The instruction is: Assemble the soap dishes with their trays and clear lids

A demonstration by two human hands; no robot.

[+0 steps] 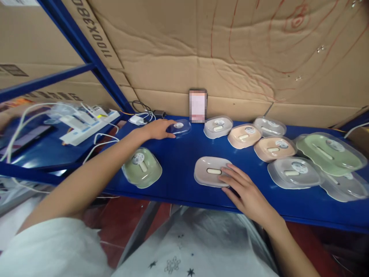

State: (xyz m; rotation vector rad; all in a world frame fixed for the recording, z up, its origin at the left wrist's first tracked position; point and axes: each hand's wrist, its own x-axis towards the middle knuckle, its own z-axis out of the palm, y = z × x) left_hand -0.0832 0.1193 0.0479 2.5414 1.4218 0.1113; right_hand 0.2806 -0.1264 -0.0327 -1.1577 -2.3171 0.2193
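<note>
Touching the grey-pink dish (203, 171): my right hand (245, 192), fingers spread loosely over its right end, near the counter's (178, 181) front edge.
Green dish (154, 169): lidded, well to its left.
Left hand (160, 129): far from the right, at the clear lid's (183, 127) left end; I cannot tell whether it grips.
Lidded dishes (294, 173): clustered to the right, peach, grey and green.
Phone (198, 105): upright behind, against the cardboard (161, 69).

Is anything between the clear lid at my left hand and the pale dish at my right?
Nothing visible: only blue tabletop shows between the clear lid and the pale dish. The lidded green dish sits off to the left.
</note>
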